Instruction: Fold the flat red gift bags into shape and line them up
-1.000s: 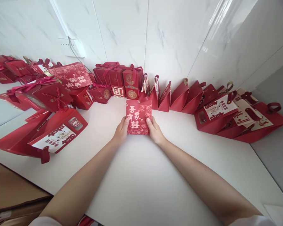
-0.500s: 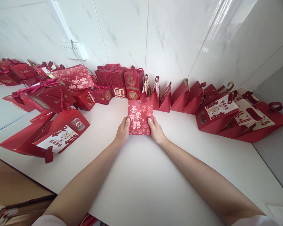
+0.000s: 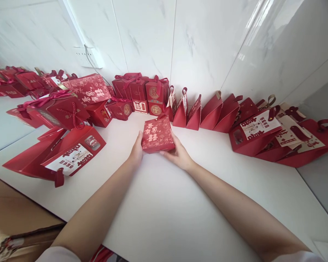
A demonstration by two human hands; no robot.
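Observation:
A red gift box (image 3: 157,135) with pale floral print and white characters is held in front of me above the white table, its printed face tilted back and its bottom edge showing. My left hand (image 3: 137,148) grips its left side, with the fingers mostly hidden behind it. On the other side, my right hand (image 3: 178,152) has its thumb at the right edge and fingers under the lower right corner. Behind the box stand stacked red boxes with ribbons (image 3: 129,89) and a row of narrow red triangular boxes (image 3: 194,116).
Red boxes with white labels (image 3: 71,159) lie at the left, and more (image 3: 258,127) lean together at the right. The white table (image 3: 164,211) meets a marbled wall with a socket (image 3: 89,57). A cardboard box (image 3: 19,207) is at the lower left.
The held box has turned and tipped back, so its bottom side now shows. Fingers of my right hand have moved under its lower corner. The view has shifted slightly.

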